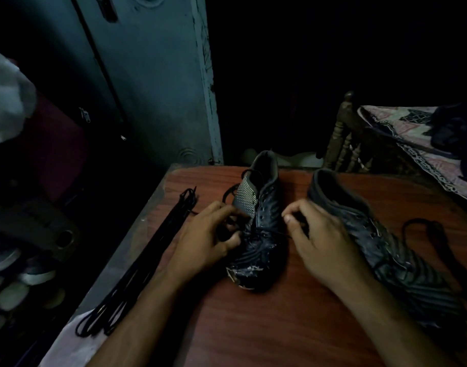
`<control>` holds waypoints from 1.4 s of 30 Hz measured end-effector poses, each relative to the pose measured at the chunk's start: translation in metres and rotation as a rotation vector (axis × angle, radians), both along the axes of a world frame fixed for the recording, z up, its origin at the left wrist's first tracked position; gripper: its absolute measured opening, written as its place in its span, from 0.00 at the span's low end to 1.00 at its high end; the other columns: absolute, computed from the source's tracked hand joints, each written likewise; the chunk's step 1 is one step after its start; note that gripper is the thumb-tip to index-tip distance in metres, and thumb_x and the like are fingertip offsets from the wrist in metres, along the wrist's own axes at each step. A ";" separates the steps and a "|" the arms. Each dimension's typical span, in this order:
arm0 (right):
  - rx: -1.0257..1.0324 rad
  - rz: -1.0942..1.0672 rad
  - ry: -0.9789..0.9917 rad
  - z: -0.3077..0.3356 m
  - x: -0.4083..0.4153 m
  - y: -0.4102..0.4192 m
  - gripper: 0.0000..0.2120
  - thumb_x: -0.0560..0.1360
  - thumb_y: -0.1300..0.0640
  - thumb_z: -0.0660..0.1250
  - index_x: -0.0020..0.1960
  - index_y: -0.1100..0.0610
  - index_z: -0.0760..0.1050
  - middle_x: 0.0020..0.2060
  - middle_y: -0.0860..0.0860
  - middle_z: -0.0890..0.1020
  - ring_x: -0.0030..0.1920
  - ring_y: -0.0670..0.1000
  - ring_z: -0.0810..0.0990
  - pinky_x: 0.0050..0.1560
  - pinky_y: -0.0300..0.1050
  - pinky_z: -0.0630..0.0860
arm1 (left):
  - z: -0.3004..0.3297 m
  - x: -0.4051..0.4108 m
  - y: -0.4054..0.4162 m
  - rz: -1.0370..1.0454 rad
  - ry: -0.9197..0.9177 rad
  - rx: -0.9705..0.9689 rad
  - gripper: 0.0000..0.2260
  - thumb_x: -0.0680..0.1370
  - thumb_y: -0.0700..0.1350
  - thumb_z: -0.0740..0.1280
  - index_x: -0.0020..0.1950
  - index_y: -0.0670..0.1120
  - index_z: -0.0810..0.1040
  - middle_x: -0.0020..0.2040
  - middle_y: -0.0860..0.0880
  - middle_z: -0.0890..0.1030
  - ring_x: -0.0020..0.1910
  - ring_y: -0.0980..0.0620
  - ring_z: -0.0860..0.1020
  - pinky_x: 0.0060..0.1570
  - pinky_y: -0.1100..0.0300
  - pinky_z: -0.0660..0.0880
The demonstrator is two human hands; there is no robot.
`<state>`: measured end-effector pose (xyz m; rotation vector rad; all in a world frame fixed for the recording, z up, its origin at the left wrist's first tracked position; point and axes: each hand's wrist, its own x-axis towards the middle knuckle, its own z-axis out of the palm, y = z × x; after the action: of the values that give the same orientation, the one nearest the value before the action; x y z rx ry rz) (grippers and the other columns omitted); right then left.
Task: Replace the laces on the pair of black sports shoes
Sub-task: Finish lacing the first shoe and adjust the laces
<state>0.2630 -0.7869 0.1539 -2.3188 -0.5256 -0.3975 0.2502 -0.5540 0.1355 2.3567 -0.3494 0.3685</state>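
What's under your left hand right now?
The left hand pinches the black lace over the left shoe, lying on the wooden table. The eyelets beneath the fingers are covered.

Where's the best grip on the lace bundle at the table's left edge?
Probably at mid-length, pinched from above across the strands. The lace bundle lies stretched out flat along the left edge of the table, loops at its near end and tips at the far end, so a middle pinch should lift it evenly. Coming from the left also avoids the left hand at the shoe.
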 end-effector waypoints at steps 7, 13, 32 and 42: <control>-0.139 0.014 0.108 -0.001 0.000 0.002 0.07 0.79 0.47 0.67 0.45 0.49 0.78 0.42 0.41 0.80 0.46 0.44 0.74 0.47 0.41 0.70 | -0.002 0.002 -0.002 -0.001 0.016 -0.062 0.20 0.74 0.43 0.77 0.64 0.54 0.80 0.54 0.62 0.75 0.47 0.61 0.81 0.48 0.74 0.72; -0.149 0.009 0.005 -0.005 0.002 0.002 0.14 0.79 0.42 0.59 0.44 0.50 0.76 0.41 0.42 0.78 0.47 0.48 0.70 0.52 0.49 0.69 | 0.001 0.000 -0.003 0.004 0.030 -0.099 0.16 0.74 0.42 0.77 0.60 0.52 0.81 0.54 0.57 0.76 0.47 0.59 0.82 0.48 0.71 0.75; 0.621 0.282 0.369 0.003 0.000 0.001 0.20 0.80 0.40 0.61 0.35 0.51 0.72 0.26 0.47 0.64 0.25 0.45 0.61 0.28 0.42 0.57 | 0.012 -0.008 -0.011 -0.111 -0.058 0.058 0.19 0.77 0.48 0.65 0.67 0.57 0.79 0.63 0.59 0.75 0.65 0.57 0.74 0.64 0.68 0.68; 0.514 0.177 0.158 -0.006 0.006 -0.001 0.25 0.77 0.34 0.58 0.31 0.52 0.70 0.23 0.45 0.68 0.26 0.42 0.67 0.31 0.46 0.63 | 0.065 -0.008 -0.036 -0.223 0.135 -0.067 0.03 0.80 0.46 0.72 0.51 0.51 0.86 0.49 0.55 0.86 0.51 0.55 0.84 0.54 0.60 0.78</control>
<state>0.2692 -0.7875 0.1475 -1.7762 -0.4799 -0.2280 0.2426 -0.5903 0.2002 2.2348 -0.5210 0.1134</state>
